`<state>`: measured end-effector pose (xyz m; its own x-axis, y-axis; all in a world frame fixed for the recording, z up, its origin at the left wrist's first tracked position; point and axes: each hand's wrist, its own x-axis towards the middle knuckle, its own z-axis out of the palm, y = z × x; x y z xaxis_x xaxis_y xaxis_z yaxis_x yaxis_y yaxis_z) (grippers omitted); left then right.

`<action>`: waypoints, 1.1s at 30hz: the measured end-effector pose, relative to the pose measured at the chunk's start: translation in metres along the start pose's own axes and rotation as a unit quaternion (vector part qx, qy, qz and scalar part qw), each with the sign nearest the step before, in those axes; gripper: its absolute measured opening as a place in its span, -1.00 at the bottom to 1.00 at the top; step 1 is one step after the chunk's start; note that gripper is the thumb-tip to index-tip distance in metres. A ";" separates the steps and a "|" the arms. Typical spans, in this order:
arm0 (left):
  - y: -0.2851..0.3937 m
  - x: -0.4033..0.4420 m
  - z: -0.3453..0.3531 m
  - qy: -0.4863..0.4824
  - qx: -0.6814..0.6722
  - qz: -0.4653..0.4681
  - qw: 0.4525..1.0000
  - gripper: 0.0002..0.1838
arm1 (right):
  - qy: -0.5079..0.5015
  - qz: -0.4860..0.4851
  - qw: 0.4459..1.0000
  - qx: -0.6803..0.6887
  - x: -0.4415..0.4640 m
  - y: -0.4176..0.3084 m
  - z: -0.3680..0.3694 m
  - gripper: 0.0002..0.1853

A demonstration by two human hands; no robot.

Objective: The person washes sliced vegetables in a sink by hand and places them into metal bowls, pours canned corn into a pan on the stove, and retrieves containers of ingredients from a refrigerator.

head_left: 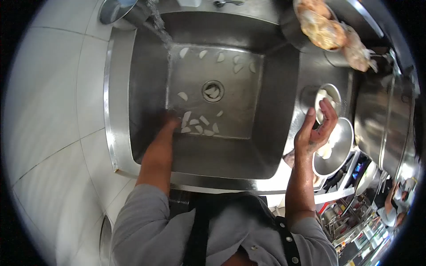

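Note:
Pale half-moon slices (208,132) of some vegetable lie scattered over the bottom of the steel sink (213,157); some sit in the drain (213,91). My left hand (172,120) is down in the sink at its left side, beside a cluster of the slices. It is dark and smeared, so its fingers do not show clearly. On the right, my right hand (316,131) is raised, thumb and fingers curved apart with nothing visible between them. It overlaps a small white bowl (336,94) of pale pieces and a larger metal bowl (341,153) with similar pieces.
Water (156,20) pours into the sink's upper left corner beside a metal container (111,13). Plastic bags of orange-brown food (321,29) rest in a pot at upper right. Large steel pans (381,119) stand at the right. Another person (390,208) is far off at lower right.

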<state>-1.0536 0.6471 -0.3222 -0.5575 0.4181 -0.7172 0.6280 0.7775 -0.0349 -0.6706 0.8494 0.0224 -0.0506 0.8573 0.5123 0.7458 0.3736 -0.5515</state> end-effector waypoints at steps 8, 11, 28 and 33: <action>0.031 0.036 0.033 0.150 -0.074 0.139 0.976 -0.19 | -0.322 0.372 0.865 0.101 -0.049 0.079 0.207 -0.10; 0.082 0.006 -0.037 0.113 -0.144 0.127 0.975 -0.32 | -0.355 0.339 0.870 0.051 -0.059 0.142 0.283 0.13; 0.210 0.136 -0.131 0.285 -0.067 0.221 0.930 -0.37 | -0.379 -0.028 0.924 -0.040 -0.103 0.098 0.446 -0.52; 0.222 0.145 -0.088 0.270 -0.063 0.300 0.913 -0.52 | -0.293 0.078 0.949 0.085 -0.105 0.106 0.419 -0.61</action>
<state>-1.0426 0.9212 -0.3727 -0.3422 0.9304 -0.1317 0.8598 0.3666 0.3554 -0.8642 0.9472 -0.3654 -0.3460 0.9382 -0.0122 0.6597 0.2340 -0.7141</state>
